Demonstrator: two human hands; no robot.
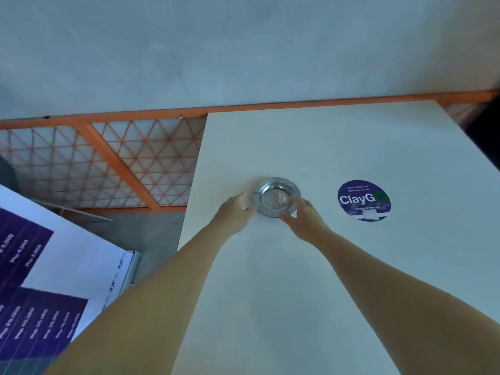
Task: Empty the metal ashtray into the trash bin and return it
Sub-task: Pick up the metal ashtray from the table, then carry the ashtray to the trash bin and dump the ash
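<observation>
A round metal ashtray [276,195] sits on the white table [338,147] with a small pile of ash in its bowl. My left hand [234,212] is at the ashtray's left rim, fingers curled against it. On the other side my right hand [303,217] touches the near right rim with thumb and fingers spread around the edge. The ashtray rests flat on the tabletop. No trash bin is in view.
A round purple "ClayGo" sticker [364,200] lies on the table right of the ashtray. An orange lattice fence [113,163] runs behind and left of the table. A white and purple printed board [40,266] leans at the lower left. A grey wall is behind.
</observation>
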